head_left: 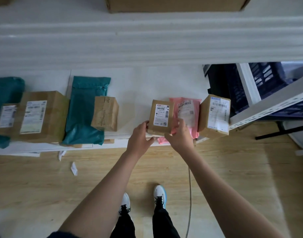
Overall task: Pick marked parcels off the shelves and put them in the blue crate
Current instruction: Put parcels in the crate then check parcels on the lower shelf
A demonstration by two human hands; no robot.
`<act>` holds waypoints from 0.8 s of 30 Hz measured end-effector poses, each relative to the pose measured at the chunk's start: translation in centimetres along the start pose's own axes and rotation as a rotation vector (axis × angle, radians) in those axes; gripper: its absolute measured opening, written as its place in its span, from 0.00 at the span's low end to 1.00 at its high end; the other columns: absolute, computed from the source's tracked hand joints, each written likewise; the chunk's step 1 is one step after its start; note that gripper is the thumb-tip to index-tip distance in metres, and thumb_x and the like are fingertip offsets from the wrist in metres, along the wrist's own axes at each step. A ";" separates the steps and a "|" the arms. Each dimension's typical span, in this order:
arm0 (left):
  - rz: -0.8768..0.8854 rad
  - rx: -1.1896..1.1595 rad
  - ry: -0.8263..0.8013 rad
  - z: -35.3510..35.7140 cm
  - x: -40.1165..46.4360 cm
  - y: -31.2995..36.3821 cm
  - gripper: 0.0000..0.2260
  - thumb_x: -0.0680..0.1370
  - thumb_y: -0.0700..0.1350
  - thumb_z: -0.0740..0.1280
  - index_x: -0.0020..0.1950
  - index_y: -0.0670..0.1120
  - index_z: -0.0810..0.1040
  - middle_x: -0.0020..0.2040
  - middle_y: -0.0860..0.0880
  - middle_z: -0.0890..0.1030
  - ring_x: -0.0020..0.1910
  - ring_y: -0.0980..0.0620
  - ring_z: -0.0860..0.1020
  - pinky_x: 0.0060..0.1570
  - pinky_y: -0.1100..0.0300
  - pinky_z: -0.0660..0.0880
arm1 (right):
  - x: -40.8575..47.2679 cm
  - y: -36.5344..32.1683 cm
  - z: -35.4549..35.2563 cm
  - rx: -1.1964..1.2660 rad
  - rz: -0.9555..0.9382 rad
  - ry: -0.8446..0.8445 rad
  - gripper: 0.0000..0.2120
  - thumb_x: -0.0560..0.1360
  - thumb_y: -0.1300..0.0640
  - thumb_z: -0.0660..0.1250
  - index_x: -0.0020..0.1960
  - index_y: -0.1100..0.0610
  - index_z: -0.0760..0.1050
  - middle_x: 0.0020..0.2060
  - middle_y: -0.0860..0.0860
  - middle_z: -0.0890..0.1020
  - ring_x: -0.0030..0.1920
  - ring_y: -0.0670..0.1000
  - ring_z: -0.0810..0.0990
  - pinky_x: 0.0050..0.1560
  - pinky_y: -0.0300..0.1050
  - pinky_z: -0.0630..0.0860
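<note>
Single head-worn wide-angle view, looking steeply down and forward over the front edge of the white shelf (147, 79). Close above it, arms reaching in from the bottom of frame; wooden floor (44, 186) and shoes below the shelf edge, upper shelf lip beyond it.

My left hand (140, 137) and right hand (180, 136) cover the lower corners of the small brown parcel (161, 115), and its label print is too small to read. My right hand also hides part of the pink mailer (187, 110). At the left edge, a teal mailer (4, 93) is cut off and its label blurred. The big carton (174, 4) above runs out of the top edge. The blue crate (265, 78) sits partly behind a shelf post (249, 83).
</note>
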State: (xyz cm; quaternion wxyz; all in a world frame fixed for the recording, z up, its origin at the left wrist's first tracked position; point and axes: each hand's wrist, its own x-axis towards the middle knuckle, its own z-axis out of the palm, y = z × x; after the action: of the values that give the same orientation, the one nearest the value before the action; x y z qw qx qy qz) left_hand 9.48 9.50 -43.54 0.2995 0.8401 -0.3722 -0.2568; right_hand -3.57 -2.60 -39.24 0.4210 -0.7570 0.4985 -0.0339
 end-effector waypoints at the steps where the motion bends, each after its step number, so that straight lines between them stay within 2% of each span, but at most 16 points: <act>1: -0.001 0.014 -0.011 -0.5 -0.6 -0.3 0.28 0.76 0.48 0.73 0.74 0.54 0.66 0.64 0.56 0.76 0.64 0.53 0.74 0.53 0.50 0.78 | -0.5 -0.4 0.0 -0.016 -0.001 0.032 0.32 0.71 0.58 0.74 0.69 0.57 0.62 0.56 0.52 0.79 0.49 0.51 0.77 0.34 0.37 0.69; 4: -0.009 0.030 0.035 -3.1 -3.1 -1.7 0.27 0.79 0.49 0.70 0.76 0.52 0.65 0.67 0.54 0.75 0.66 0.54 0.72 0.57 0.52 0.76 | -3.1 -2.8 0.9 -0.061 -0.018 0.085 0.34 0.71 0.57 0.73 0.72 0.55 0.60 0.59 0.53 0.75 0.48 0.51 0.77 0.40 0.48 0.77; 6: 0.007 0.022 0.116 -5.6 -5.0 -3.1 0.26 0.79 0.49 0.70 0.75 0.51 0.67 0.66 0.54 0.76 0.64 0.55 0.74 0.58 0.55 0.76 | -4.9 -4.4 2.0 -0.071 -0.029 0.089 0.35 0.72 0.55 0.72 0.74 0.53 0.59 0.61 0.52 0.74 0.46 0.49 0.77 0.45 0.51 0.79; 10: -0.018 0.039 0.254 -11.8 -7.8 -7.2 0.19 0.79 0.48 0.71 0.70 0.51 0.73 0.63 0.55 0.79 0.61 0.55 0.76 0.54 0.58 0.75 | -7.0 -7.5 5.5 -0.075 -0.081 -0.025 0.29 0.74 0.51 0.72 0.71 0.53 0.65 0.58 0.50 0.75 0.51 0.49 0.77 0.48 0.46 0.75; 13: -0.069 0.036 0.311 -15.7 -7.9 -11.0 0.20 0.78 0.46 0.72 0.69 0.49 0.73 0.63 0.54 0.79 0.61 0.52 0.78 0.53 0.57 0.74 | -7.1 -9.9 9.3 -0.014 -0.119 -0.107 0.27 0.74 0.51 0.73 0.70 0.53 0.69 0.59 0.50 0.76 0.46 0.46 0.78 0.48 0.41 0.72; 16: -0.128 0.022 0.261 -18.1 -6.4 -13.5 0.26 0.78 0.46 0.73 0.74 0.47 0.69 0.67 0.50 0.77 0.64 0.50 0.76 0.59 0.54 0.74 | -6.0 -12.1 12.7 0.020 -0.054 -0.146 0.30 0.74 0.51 0.73 0.72 0.54 0.66 0.62 0.51 0.75 0.48 0.46 0.77 0.48 0.41 0.71; 20: -0.078 0.079 0.061 -18.9 -4.0 -14.4 0.31 0.78 0.50 0.73 0.78 0.48 0.64 0.71 0.50 0.73 0.69 0.50 0.72 0.65 0.52 0.73 | -4.3 -14.0 15.8 0.035 0.017 -0.157 0.34 0.74 0.51 0.73 0.75 0.55 0.63 0.66 0.52 0.74 0.56 0.49 0.77 0.54 0.46 0.75; 22: -0.055 0.077 0.015 -18.9 -2.9 -14.5 0.31 0.78 0.49 0.72 0.78 0.48 0.64 0.72 0.50 0.73 0.70 0.49 0.71 0.66 0.51 0.72 | -3.4 -14.4 16.7 0.023 0.019 -0.146 0.35 0.73 0.52 0.74 0.76 0.55 0.63 0.66 0.52 0.74 0.61 0.51 0.76 0.60 0.50 0.76; 24: -0.013 0.071 -0.005 -18.7 -2.2 -14.5 0.27 0.79 0.49 0.71 0.76 0.47 0.68 0.71 0.49 0.74 0.70 0.48 0.71 0.65 0.50 0.72 | -2.8 -14.6 17.2 0.015 0.013 -0.127 0.34 0.72 0.52 0.74 0.74 0.56 0.66 0.65 0.53 0.75 0.60 0.52 0.77 0.60 0.50 0.76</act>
State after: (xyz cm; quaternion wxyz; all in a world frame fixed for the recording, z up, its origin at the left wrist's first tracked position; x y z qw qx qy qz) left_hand 27.29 24.91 -40.27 0.2669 0.8519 -0.3765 -0.2475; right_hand 13.72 12.09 -39.49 0.4575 -0.7512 0.4756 0.0133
